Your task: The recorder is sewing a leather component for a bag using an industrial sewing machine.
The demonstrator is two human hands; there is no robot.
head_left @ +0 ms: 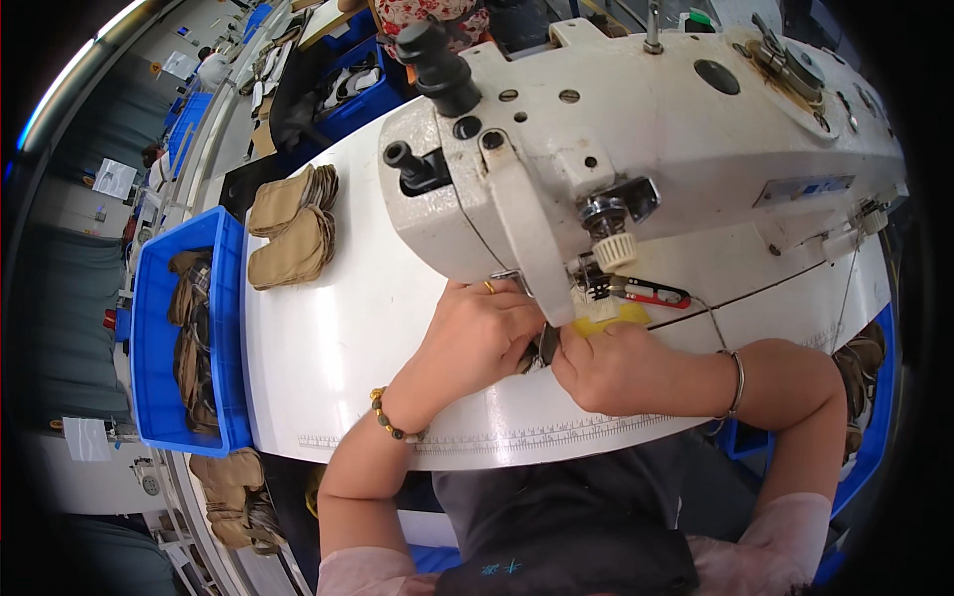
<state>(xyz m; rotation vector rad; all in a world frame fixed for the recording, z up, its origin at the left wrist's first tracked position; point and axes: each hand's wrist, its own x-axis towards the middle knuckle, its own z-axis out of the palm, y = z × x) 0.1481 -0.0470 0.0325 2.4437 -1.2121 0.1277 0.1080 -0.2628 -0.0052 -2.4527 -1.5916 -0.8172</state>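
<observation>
A white sewing machine (686, 149) stands over the table, and both hands are close together beneath its head. My left hand (475, 333) has its fingers curled over a small dark fabric piece (542, 350), mostly hidden by the hands. On the other side of that piece, my right hand (621, 368) is closed with thumb and fingers pinched at its edge. A yellow patch (611, 318) shows on the machine bed just beyond the right hand. Red and black thread snips (651, 291) lie behind it, beside the thread tension knob (614, 250).
Two stacks of tan fabric pieces (293, 248) lie on the white table (358, 397) at the left. A blue bin (235, 338) with dark pieces adjoins its left edge; more tan bundles (234, 497) sit below. Another blue bin (874, 447) is at the right.
</observation>
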